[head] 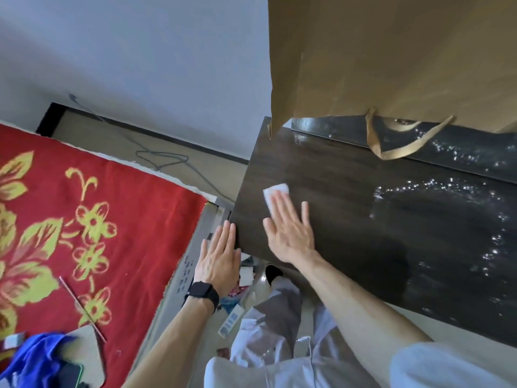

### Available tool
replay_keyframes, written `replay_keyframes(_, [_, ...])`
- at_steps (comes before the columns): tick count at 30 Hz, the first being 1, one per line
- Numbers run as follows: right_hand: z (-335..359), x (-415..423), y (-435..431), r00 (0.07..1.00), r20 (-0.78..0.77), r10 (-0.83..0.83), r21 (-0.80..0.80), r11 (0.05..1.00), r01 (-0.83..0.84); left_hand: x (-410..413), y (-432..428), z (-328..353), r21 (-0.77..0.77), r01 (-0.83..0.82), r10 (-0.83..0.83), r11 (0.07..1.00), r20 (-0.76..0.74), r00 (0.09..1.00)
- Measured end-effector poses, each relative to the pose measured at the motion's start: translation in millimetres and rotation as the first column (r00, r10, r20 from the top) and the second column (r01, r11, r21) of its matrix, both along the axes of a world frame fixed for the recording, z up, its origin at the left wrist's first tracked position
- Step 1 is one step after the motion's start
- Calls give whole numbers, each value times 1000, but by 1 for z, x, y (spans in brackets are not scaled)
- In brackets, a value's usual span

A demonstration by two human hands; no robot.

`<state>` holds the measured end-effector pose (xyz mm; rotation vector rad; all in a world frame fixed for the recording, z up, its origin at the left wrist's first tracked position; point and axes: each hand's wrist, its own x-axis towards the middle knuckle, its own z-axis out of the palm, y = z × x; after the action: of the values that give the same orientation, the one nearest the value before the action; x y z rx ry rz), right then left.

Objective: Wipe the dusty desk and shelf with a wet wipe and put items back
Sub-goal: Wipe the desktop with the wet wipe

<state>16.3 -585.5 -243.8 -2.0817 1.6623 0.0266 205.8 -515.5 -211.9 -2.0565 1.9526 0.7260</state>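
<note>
A dark wood desk (349, 175) fills the right half of the view, with glistening wet streaks on its right part. My right hand (291, 231) lies flat with straight fingers on a white wet wipe (275, 193), pressing it to the desk near the left end. My left hand (219, 256), with a black watch on the wrist, holds its fingers straight at the desk's left front corner, touching the edge. It holds nothing.
A brown paper bag (391, 57) with dangling handles hangs over the back of the desk. A bed with a red floral cover (84, 219) lies to the left, with a blue cloth (33, 357) and a phone on it. Cables and small items lie on the floor.
</note>
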Motion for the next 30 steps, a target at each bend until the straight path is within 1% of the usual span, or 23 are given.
replay_keyframes(1, [-2,-22,3,994,-29,-105,2,994,105,-6,-4,1,-17,51,-51,999,-11,999])
replay_keyframes(3, [-5,-72,10,951,-99,-292,-19,956,291,-22,-14,-1,-52,128,-130,990,-35,991])
replay_keyframes(6, [-6,-134,12,816,-134,-562,1,824,567,-48,-25,-9,-62,182,-186,981,-69,980])
replay_keyframes(8, [-6,-140,10,729,-132,-672,11,734,679,-64,-34,-11,-60,202,-207,978,-84,975])
replay_keyframes(9, [-4,-132,9,721,-128,-681,-7,727,686,-72,-39,-11,-68,217,-222,974,-87,971])
replay_keyframes(10, [-2,-120,12,762,-124,-636,-37,770,637,-80,-44,-11,-75,235,-241,969,-85,967])
replay_keyframes(11, [-2,-104,16,843,-120,-525,-74,851,520,-87,-48,-10,-70,249,-254,966,-82,964])
replay_keyframes(12, [-5,-89,20,930,-109,-350,-97,935,341,-93,-52,-10,-57,258,-262,964,-80,962])
replay_keyframes(13, [-7,-80,21,983,-80,-163,-96,983,155,-97,-55,-11,-37,265,-267,964,-78,961])
replay_keyframes(14, [-8,-78,16,998,-48,-33,-95,995,28,-99,-57,-11,-15,271,-271,963,-69,960])
replay_keyframes(15, [-8,-86,7,999,-35,20,-104,994,-24,-100,-59,-13,3,274,-274,962,-54,960])
replay_keyframes(16, [-9,-102,-3,999,-38,4,-111,994,-8,-100,-59,-15,19,275,-274,961,-39,961])
replay_keyframes(18, [-13,-143,-14,981,-71,-183,-122,977,173,-100,-58,-18,41,275,-275,961,-17,961])
replay_keyframes(19, [-14,-167,-16,948,-101,-303,-126,949,290,-101,-57,-20,46,276,-276,960,-8,961])
replay_keyframes(21, [-15,-211,-18,846,-140,-514,-94,858,505,-103,-56,-21,58,274,-274,960,6,962])
replay_keyframes(23, [-15,-226,-19,751,-151,-642,-44,764,644,-104,-56,-21,64,270,-272,961,12,962])
replay_keyframes(24, [-15,-219,-22,717,-145,-682,-42,728,684,-105,-56,-21,65,272,-274,960,12,962])
replay_keyframes(25, [-13,-204,-25,711,-141,-689,-56,723,689,-105,-57,-20,66,274,-275,959,11,961])
replay_keyframes(26, [-13,-184,-27,748,-133,-651,-79,759,646,-105,-58,-18,70,277,-279,958,11,960])
replay_keyframes(27, [-13,-161,-28,817,-113,-565,-102,825,557,-105,-58,-17,79,282,-284,956,13,959])
replay_keyframes(28, [-14,-140,-28,891,-90,-444,-117,894,434,-105,-59,-15,90,286,-289,954,19,957])
replay_keyframes(29, [-14,-126,-29,945,-70,-321,-123,943,311,-105,-59,-14,101,287,-291,953,27,956])
replay_keyframes(30, [-14,-124,-32,974,-53,-221,-119,970,214,-106,-59,-13,110,287,-292,952,36,956])
